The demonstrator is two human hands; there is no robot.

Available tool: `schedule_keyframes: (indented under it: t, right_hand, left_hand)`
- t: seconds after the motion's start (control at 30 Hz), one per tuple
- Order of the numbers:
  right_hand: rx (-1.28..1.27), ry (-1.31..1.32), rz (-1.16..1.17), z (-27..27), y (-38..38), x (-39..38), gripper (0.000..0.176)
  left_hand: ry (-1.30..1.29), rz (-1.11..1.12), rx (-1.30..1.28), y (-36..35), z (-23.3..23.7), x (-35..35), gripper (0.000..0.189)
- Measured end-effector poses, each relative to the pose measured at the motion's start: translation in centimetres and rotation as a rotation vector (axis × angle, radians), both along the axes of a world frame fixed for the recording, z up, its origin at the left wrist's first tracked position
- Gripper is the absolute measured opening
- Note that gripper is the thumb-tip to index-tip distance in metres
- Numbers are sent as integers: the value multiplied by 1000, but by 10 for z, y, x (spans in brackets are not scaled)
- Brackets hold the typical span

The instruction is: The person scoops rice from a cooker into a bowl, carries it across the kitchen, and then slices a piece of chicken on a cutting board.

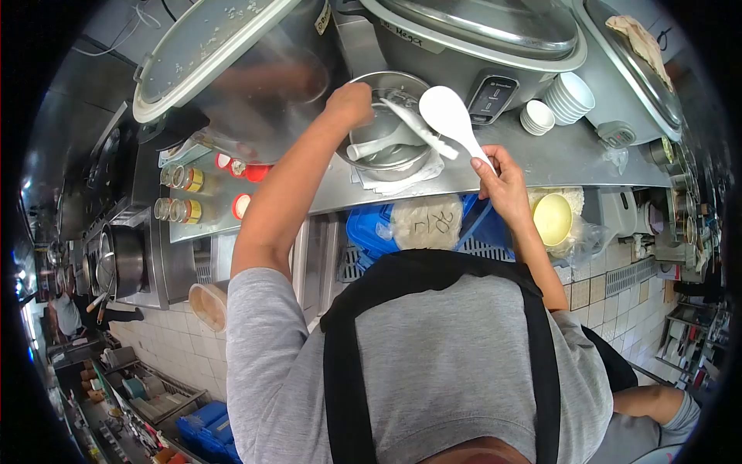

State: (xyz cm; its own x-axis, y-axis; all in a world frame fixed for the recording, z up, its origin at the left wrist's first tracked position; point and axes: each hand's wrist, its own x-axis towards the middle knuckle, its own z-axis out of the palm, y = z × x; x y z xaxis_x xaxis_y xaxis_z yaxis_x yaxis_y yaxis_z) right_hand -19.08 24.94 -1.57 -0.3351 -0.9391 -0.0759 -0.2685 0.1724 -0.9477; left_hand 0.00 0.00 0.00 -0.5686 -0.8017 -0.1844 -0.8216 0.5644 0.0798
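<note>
Right of the steel bowl [391,173], the right hand [504,185] grips a white rice paddle [447,114]. At the bowl's left rim, the left hand [352,105] is curled; its grip cannot be determined.

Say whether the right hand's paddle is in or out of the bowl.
Out: the right hand holds the white paddle with its head mostly past the rim of the steel bowl.

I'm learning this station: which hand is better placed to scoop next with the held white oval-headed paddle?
Right, likely: the right hand grips the white oval-headed paddle by its handle. The left hand is over at the round silver metal bowl.
</note>
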Motion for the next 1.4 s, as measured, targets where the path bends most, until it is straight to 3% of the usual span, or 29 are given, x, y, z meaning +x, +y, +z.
schedule_keyframes:
  t: [0.1, 0.2, 0.27, 0.4, 0.47, 0.57, 0.6, 0.7, 0.77, 0.87, 0.9, 0.97, 1.1, 1.17, 1.23, 1.33, 1.4]
  right_hand:
    - [-87, 14, -18, 3, -5, 0, 27]
    - [-114, -62, -16, 5, -5, 12, 20]
    - [-79, -44, 24, 5, -7, 13, 20]
    - [-65, 38, 52, 9, -6, 18, 21]
    - [-76, 96, 43, 8, -6, 21, 19]
    - [-111, 211, 20, 2, -6, 21, 20]
    - [-113, 209, 23, -1, -8, 24, 20]
    - [-127, 307, 57, -5, -6, 24, 22]
    - [-235, 359, 50, -21, -8, 24, 27]
    - [-112, 345, 118, -10, -8, 28, 34]
    - [-181, 422, 104, -14, -7, 29, 33]
    - [-238, 501, 56, -24, -5, 28, 33]
    - [-135, 564, 192, -35, -12, 34, 30]
    - [-132, 579, 252, -42, -16, 28, 24]
    - [-195, 643, 259, -49, -22, 32, 23]
    - [5, 238, 304, -40, -27, 34, 40]
    - [-107, 433, 235, -58, -31, 41, 42]
  left_hand:
    - [128, -41, -9, 6, 22, 1, 41]
    - [216, 51, -100, 19, 31, 11, 31]
    - [473, -166, -319, 22, 31, 19, 28]
    - [448, -372, -533, 37, 46, 33, 30]
    - [479, -541, -782, 48, 55, 43, 29]
    - [468, -624, -856, 62, 49, 59, 27]
    - [333, -585, -717, 68, 45, 66, 26]
    - [318, -600, -672, 63, 36, 79, 29]
    - [496, -538, -734, 70, 49, 77, 29]
    - [343, -552, -661, 76, 42, 76, 29]
    - [251, -583, -583, 79, 38, 76, 30]
    - [343, -548, -574, 82, 33, 76, 32]
    - [492, -568, -679, 84, 33, 77, 34]
    - [238, -565, -543, 81, 25, 71, 35]
    - [232, -540, -529, 74, 21, 76, 37]
    - [225, -445, -424, 74, 26, 74, 44]
    - [318, -488, -475, 71, 13, 74, 47]
